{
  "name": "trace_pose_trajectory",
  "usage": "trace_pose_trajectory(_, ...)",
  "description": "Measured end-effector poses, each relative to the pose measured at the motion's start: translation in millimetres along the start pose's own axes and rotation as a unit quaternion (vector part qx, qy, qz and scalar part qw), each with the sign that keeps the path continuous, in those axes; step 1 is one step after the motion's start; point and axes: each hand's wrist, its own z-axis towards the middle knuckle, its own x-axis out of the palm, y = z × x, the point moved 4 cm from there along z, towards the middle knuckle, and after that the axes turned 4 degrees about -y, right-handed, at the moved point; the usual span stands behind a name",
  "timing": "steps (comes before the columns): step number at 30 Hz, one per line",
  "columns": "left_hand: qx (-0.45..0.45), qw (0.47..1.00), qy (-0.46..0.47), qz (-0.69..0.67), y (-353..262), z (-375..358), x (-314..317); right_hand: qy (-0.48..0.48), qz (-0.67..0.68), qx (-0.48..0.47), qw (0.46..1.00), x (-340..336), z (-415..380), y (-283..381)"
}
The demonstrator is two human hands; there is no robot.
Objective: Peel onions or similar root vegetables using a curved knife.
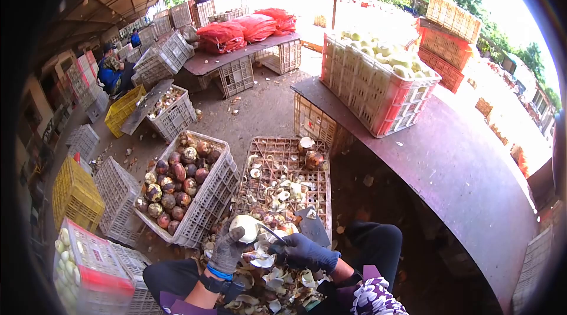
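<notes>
My left hand (229,249), in a dirty grey glove, is closed around a peeled white onion (245,228). In a blue-grey glove, my right hand (305,252) grips a knife (273,234), its thin dark blade reaching to the onion's right side; the handle is mostly hidden by the fingers. Below both hands lies a heap of onion peelings (277,282). In front of me an upturned plastic crate (321,164) carries more scraps, a brown onion (313,161) and a dark flat plate (313,227). Unpeeled onions (180,182) fill the crate to its left.
At the right, a long table (460,161) bears a crate of peeled onions (378,87). Another crate of pale onions (97,262) stands at lower left. Yellow crates (77,194) line the left side. Red mesh bags (248,28) lie on a far table; a person (112,70) sits at far left.
</notes>
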Motion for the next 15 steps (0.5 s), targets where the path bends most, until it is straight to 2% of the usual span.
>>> trace_pose_trajectory(3, 0.03, 0.999, -0.031, -0.017, -3.6, -0.4, -3.6, -0.092, -0.038, -0.16, 0.982, 4.3, 0.9, 11.3)
trace_pose_trajectory(6, 0.023, 0.999, -0.015, 0.038, 3.9, -1.9, 2.9, -0.255, -0.203, -0.33, 0.886, 6.5, 0.9, 23.6)
trace_pose_trajectory(13, -0.032, 0.998, 0.029, 0.037, 27.4, -5.1, 10.3, -0.173, -0.141, -0.253, 0.941, 0.1, 2.1, 19.5)
trace_pose_trajectory(15, -0.034, 0.995, 0.034, 0.084, 28.1, -6.8, 10.2, -0.178, -0.178, -0.316, 0.915, -3.8, 2.0, 19.0)
